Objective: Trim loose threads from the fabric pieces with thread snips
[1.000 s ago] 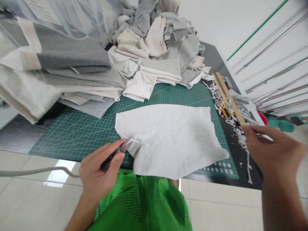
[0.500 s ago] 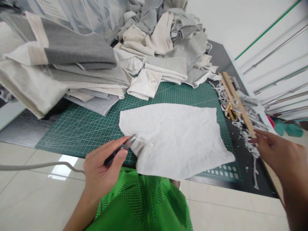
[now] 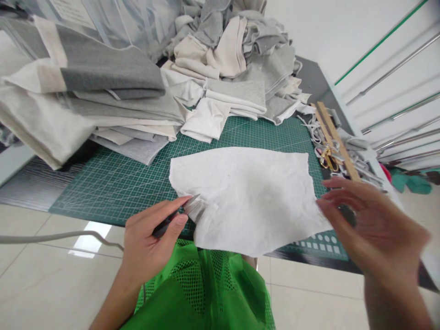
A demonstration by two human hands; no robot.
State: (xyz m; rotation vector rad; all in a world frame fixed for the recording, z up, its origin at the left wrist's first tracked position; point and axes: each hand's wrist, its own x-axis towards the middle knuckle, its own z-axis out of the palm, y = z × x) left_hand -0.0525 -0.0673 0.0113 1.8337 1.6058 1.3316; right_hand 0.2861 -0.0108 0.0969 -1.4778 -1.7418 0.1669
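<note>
My left hand [image 3: 156, 236] is closed around small thread snips [image 3: 193, 200] with a dark handle, the metal blades pointing right over the left part of the white fabric piece [image 3: 250, 197]. Close to the blades the fabric is bunched into folds. It otherwise lies fairly flat on the green cutting mat [image 3: 127, 188]. At the right end of the fabric hovers my right hand [image 3: 371, 224], fingers apart with nothing in them, slightly blurred; whether its fingertips touch the fabric I cannot tell.
Stacked grey and cream fabric [image 3: 117, 73] stands at the left, with a heap of cut pieces [image 3: 233, 50] behind. On the right lie gold-handled scissors [image 3: 328, 158], a wooden ruler [image 3: 337, 137] and scraps. Metal rails [image 3: 395, 68] run along the right side.
My right hand has moved left from the thread scraps by the ruler to the right end of the fabric, its fingers spreading. My left hand has shifted slightly right with the snips.
</note>
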